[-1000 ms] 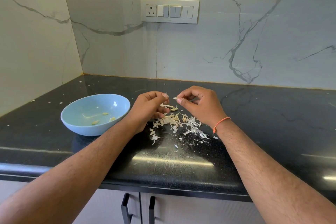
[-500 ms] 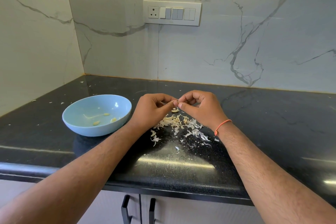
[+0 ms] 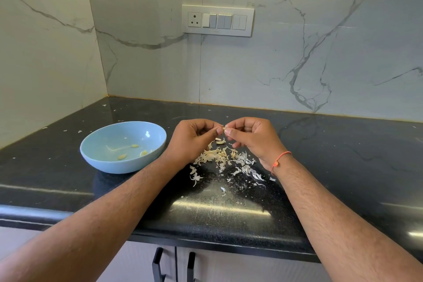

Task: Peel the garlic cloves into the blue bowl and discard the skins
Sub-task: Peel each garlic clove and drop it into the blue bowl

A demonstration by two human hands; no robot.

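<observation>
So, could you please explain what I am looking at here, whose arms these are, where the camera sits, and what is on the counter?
There is no machine: a person works bare-handed, and one wide-angle camera worn on their head looks down over both forearms. The left hand and right hand meet above the black counter, together pinching a small garlic clove. Below them lies a pile of papery skins. To the left stands the blue bowl, holding a few peeled cloves. An orange thread circles the right wrist.

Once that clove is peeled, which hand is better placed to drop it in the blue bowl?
Probably the left hand: the blue bowl sits right beside it, while the right hand would have to cross over.
</observation>
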